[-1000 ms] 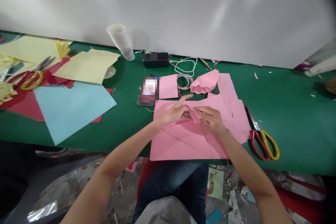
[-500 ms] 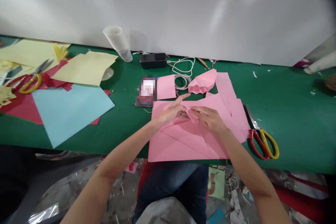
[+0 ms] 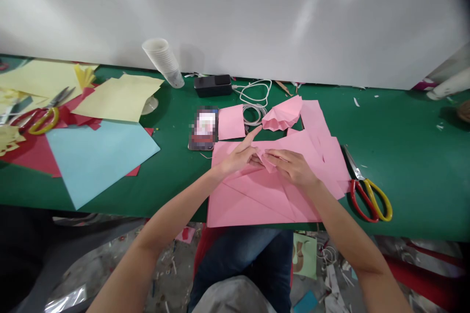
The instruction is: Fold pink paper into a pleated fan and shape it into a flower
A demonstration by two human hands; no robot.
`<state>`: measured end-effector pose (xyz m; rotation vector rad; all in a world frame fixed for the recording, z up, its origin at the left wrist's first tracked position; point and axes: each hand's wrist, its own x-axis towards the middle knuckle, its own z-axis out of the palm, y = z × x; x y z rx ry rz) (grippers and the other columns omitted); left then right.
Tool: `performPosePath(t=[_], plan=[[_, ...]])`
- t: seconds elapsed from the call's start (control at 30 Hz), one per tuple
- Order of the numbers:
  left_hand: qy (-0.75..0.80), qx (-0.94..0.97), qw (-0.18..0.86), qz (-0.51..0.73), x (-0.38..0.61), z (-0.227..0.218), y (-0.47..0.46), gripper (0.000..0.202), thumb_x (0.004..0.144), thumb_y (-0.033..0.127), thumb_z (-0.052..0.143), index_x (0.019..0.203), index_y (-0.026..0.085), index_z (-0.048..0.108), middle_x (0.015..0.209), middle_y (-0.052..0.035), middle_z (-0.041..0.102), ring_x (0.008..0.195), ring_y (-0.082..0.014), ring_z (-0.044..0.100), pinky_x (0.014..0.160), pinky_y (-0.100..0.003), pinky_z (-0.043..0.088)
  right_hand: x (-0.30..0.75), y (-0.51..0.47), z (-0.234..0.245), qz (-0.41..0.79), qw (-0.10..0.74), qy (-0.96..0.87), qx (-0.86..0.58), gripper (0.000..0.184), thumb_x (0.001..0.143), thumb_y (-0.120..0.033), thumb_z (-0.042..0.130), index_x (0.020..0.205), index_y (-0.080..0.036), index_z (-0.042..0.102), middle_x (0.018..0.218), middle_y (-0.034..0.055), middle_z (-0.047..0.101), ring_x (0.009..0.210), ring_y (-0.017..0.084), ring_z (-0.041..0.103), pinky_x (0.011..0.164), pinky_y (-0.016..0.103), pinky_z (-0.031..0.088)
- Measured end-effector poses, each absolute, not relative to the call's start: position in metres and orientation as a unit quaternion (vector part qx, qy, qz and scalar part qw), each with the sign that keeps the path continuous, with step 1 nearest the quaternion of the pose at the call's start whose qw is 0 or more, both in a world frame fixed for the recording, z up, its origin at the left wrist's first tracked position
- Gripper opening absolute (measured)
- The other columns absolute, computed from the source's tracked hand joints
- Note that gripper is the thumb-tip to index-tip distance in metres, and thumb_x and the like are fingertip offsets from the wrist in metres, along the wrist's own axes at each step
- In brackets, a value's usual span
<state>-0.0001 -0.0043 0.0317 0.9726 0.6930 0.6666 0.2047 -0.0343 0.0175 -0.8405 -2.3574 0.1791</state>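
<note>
Between my hands is a small piece of folded pink paper (image 3: 267,161), partly covered by the fingers. My left hand (image 3: 240,155) pinches its left side, with the index finger stretched out toward the back. On the other side my right hand (image 3: 291,165) is closed on the paper, fingers pointing left. Both hands are over a stack of pink sheets (image 3: 242,200) that bears crease lines. Behind them lie a pleated pink paper fan (image 3: 283,113) and a square pink paper piece (image 3: 231,122). Scissors (image 3: 362,183) with one red and one yellow handle lie right of the stack.
A phone (image 3: 204,128) lies left of the square piece, with a black box (image 3: 213,85) and white cable (image 3: 257,95) behind. Stacked paper cups (image 3: 163,62) lean near the wall. To the left are a blue sheet (image 3: 103,156), yellow paper (image 3: 121,98) and more scissors (image 3: 47,112).
My left index finger has shifted slightly left and toward the back. Both hands keep hold of the folded paper in nearly the same place. The camera view has tilted a little.
</note>
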Motion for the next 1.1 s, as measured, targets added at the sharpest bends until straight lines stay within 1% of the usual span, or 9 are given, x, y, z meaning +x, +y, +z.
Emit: performPosePath(t=[0.13, 0.33, 0.5, 0.63, 0.77, 0.87, 0.93, 1.0, 1.1], plan=[[0.352, 0.472, 0.727, 0.353, 0.003, 0.031, -0.01, 0.075, 0.078, 0.015, 0.039, 0.149, 0.024, 0.016, 0.065, 0.0024, 0.064, 0.058, -0.0131, 0.065, 0.061, -0.027, 0.056, 0.202, -0.036, 0.019, 0.062, 0.316, -0.895, -0.308, 0.035, 0.095, -0.016, 0.039, 0.123, -0.025, 0.058, 0.117, 0.0076, 0.067, 0.108, 0.018, 0.064, 0.088, 0.034, 0.057], [0.375, 0.476, 0.7, 0.378, 0.005, 0.031, -0.013, 0.069, 0.082, 0.02, 0.039, 0.148, 0.024, 0.019, 0.06, 0.0036, 0.059, 0.053, -0.0124, 0.061, 0.056, -0.026, 0.055, 0.202, -0.037, 0.028, 0.056, 0.301, -0.901, -0.306, 0.036, 0.095, -0.018, 0.04, 0.126, -0.025, 0.056, 0.12, 0.0073, 0.066, 0.109, 0.018, 0.063, 0.088, 0.033, 0.056], [0.393, 0.474, 0.675, 0.406, -0.003, 0.034, -0.008, 0.062, 0.083, 0.023, 0.043, 0.144, 0.028, 0.032, 0.062, 0.0026, 0.058, 0.06, -0.0145, 0.064, 0.063, -0.03, 0.058, 0.204, -0.037, 0.039, 0.024, 0.293, -0.91, -0.292, 0.045, 0.089, -0.042, 0.054, 0.129, -0.021, 0.054, 0.126, 0.0118, 0.063, 0.11, 0.023, 0.063, 0.085, 0.036, 0.056], [0.393, 0.503, 0.652, 0.408, -0.003, 0.036, -0.007, 0.061, 0.086, 0.031, 0.049, 0.144, 0.031, 0.031, 0.079, -0.0003, 0.064, 0.063, -0.0134, 0.063, 0.069, -0.033, 0.058, 0.206, -0.036, 0.038, 0.034, 0.292, -0.903, -0.314, 0.041, 0.088, -0.042, 0.055, 0.124, -0.023, 0.057, 0.126, 0.0107, 0.063, 0.109, 0.023, 0.063, 0.087, 0.037, 0.056], [0.404, 0.585, 0.581, 0.395, 0.001, 0.038, -0.01, 0.075, 0.077, 0.032, 0.066, 0.143, 0.028, 0.031, 0.117, -0.0103, 0.062, 0.059, -0.0083, 0.059, 0.063, -0.028, 0.056, 0.203, -0.036, 0.032, 0.097, 0.345, -0.876, -0.324, 0.026, 0.089, -0.032, 0.055, 0.111, -0.024, 0.065, 0.122, 0.0098, 0.065, 0.109, 0.022, 0.063, 0.09, 0.038, 0.055], [0.416, 0.604, 0.54, 0.413, 0.003, 0.037, -0.012, 0.074, 0.077, 0.03, 0.066, 0.143, 0.027, 0.031, 0.134, -0.0139, 0.052, 0.073, -0.0116, 0.064, 0.067, -0.026, 0.055, 0.198, -0.036, 0.027, 0.197, 0.45, -0.79, -0.367, 0.018, 0.087, -0.028, 0.058, 0.104, -0.023, 0.064, 0.113, 0.0087, 0.066, 0.101, 0.019, 0.065, 0.083, 0.035, 0.057], [0.422, 0.606, 0.522, 0.427, 0.003, 0.036, -0.013, 0.072, 0.079, 0.031, 0.065, 0.143, 0.026, 0.032, 0.136, -0.0139, 0.051, 0.087, -0.016, 0.065, 0.074, -0.026, 0.054, 0.194, -0.036, 0.023, 0.263, 0.499, -0.714, -0.415, 0.025, 0.082, -0.032, 0.065, 0.105, -0.022, 0.06, 0.106, 0.0076, 0.067, 0.089, 0.017, 0.067, 0.074, 0.031, 0.058], [0.417, 0.611, 0.519, 0.429, 0.002, 0.034, -0.013, 0.071, 0.079, 0.032, 0.064, 0.143, 0.025, 0.032, 0.134, -0.0141, 0.053, 0.098, -0.0198, 0.064, 0.081, -0.029, 0.053, 0.19, -0.036, 0.02, 0.307, 0.508, -0.668, -0.449, 0.029, 0.076, -0.037, 0.07, 0.099, -0.021, 0.06, 0.095, 0.0053, 0.068, 0.077, 0.015, 0.067, 0.067, 0.029, 0.058], [0.396, 0.623, 0.53, 0.418, 0.001, 0.031, -0.013, 0.07, 0.081, 0.034, 0.063, 0.142, 0.023, 0.033, 0.127, -0.0143, 0.058, 0.106, -0.0234, 0.062, 0.09, -0.034, 0.05, 0.186, -0.036, 0.017, 0.329, 0.491, -0.647, -0.482, 0.024, 0.077, -0.042, 0.068, 0.083, -0.019, 0.062, 0.077, 0.002, 0.067, 0.066, 0.014, 0.064, 0.06, 0.026, 0.055]])
